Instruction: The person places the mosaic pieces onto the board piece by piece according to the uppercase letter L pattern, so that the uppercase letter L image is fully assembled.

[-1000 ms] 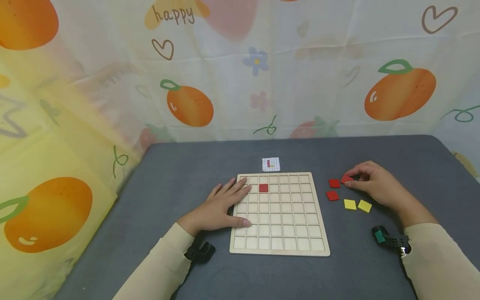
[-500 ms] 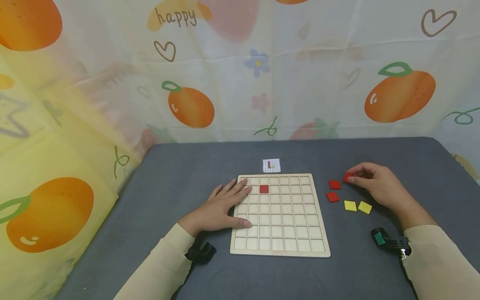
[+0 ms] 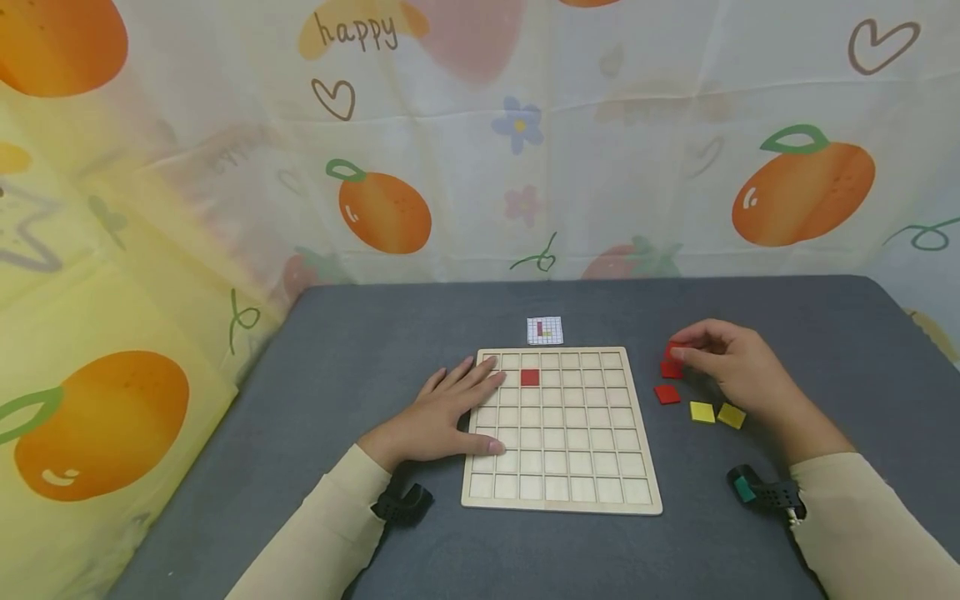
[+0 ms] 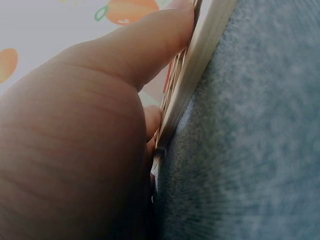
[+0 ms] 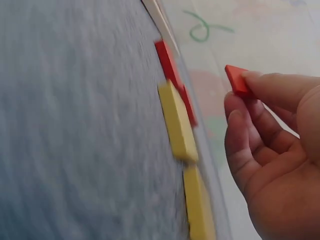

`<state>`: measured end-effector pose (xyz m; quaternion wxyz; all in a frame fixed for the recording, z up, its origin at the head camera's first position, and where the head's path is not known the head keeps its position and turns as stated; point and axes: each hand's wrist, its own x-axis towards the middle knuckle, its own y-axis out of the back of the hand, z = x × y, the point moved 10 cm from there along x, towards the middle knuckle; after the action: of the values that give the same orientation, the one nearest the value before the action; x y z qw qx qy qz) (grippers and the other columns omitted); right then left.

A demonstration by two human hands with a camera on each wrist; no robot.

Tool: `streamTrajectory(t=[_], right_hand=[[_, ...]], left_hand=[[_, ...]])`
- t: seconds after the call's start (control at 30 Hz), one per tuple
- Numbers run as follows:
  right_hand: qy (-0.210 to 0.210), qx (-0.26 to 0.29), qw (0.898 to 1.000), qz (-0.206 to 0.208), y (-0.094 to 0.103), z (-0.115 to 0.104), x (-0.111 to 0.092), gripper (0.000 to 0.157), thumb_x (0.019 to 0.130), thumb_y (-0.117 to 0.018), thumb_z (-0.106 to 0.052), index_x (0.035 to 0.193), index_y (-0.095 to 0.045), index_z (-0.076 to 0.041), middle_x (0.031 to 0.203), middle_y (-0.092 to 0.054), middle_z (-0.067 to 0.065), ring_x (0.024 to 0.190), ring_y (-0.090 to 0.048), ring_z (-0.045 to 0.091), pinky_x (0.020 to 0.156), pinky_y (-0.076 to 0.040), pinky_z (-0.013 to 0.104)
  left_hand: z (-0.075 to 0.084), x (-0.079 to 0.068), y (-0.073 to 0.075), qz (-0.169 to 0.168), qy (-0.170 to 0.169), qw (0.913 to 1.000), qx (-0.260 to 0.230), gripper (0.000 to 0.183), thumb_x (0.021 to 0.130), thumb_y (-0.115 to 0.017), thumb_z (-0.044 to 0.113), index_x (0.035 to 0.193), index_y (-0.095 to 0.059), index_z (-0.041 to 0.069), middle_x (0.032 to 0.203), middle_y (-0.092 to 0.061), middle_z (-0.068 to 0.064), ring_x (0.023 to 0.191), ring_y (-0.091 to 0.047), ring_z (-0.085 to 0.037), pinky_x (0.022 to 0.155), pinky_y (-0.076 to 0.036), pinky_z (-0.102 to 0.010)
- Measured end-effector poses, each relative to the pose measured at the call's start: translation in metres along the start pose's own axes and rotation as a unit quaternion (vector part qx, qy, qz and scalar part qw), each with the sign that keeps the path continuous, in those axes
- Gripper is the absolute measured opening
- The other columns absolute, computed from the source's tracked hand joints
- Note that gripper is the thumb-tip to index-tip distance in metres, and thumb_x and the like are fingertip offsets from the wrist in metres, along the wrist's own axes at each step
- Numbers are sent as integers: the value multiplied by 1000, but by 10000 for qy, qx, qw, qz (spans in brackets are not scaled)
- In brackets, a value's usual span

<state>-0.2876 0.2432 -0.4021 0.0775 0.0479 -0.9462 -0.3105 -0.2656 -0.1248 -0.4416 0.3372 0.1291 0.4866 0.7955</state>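
Observation:
My right hand (image 3: 723, 362) pinches a red square tile (image 5: 237, 80) between thumb and fingers, lifted off the table in the right wrist view. Below it on the table lie two more red tiles (image 3: 667, 394) and two yellow tiles (image 3: 702, 412). My left hand (image 3: 442, 415) rests with spread, straight fingers on the left side of a pale wooden grid board (image 3: 555, 462); its thumb presses near the board's edge in the left wrist view. One red tile (image 3: 529, 377) sits in a cell of the board's second row from the top.
A small printed card (image 3: 544, 331) with a grid and coloured cells lies just behind the board. The grey table (image 3: 360, 333) runs back to a fruit-patterned cloth (image 3: 465, 150) hanging behind it and along the left side.
My right hand has raised the pinched red tile and carried it a little to the left, over the other red tiles. The left hand has stayed in place on the board.

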Motion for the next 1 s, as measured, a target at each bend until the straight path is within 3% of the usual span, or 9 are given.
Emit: streamTrajectory(t=[0.23,0.47,0.67,0.8,1.0], right_hand=[[-1,451,9983,-357,-21,-23,-1,26,109,-73,-24,125,-74,-3,111,-74,12,101,-69,31,83,-58,33],[205,636,9956,-656,-47,-46,-2,22,108,-74,-17,126,-74,-4,109,-76,8,93,-68,31,70,-55,35],[490,859,9902,-986,-73,-71,-5,14,107,-74,-9,120,-76,-5,107,-74,5,96,-70,32,81,-57,36],[546,1100,9849,-1218,-89,-81,-7,12,106,-75,-9,117,-77,-5,105,-73,6,96,-69,34,81,-57,36],[669,987,9847,-1269,-106,-90,-3,12,104,-77,-8,114,-81,-11,110,-74,1,98,-68,24,85,-56,32]], left_hand=[[0,0,0,-4,-16,10000,-13,107,96,-71,72,177,-17,27,182,0,8,166,8,-25,127,6,-61],[0,0,0,-14,-22,10000,27,106,97,-71,71,177,-19,26,182,-1,7,166,8,-25,127,6,-60],[0,0,1,-32,-8,10000,20,106,97,-72,71,177,-18,26,182,-1,6,165,8,-23,128,7,-58],[1,-1,1,-37,-7,10000,-6,107,97,-72,70,177,-18,25,182,-2,5,165,8,-24,127,7,-58],[0,0,0,-54,21,10000,-36,107,96,-72,71,177,-19,25,182,-2,6,165,8,-24,127,7,-58]])
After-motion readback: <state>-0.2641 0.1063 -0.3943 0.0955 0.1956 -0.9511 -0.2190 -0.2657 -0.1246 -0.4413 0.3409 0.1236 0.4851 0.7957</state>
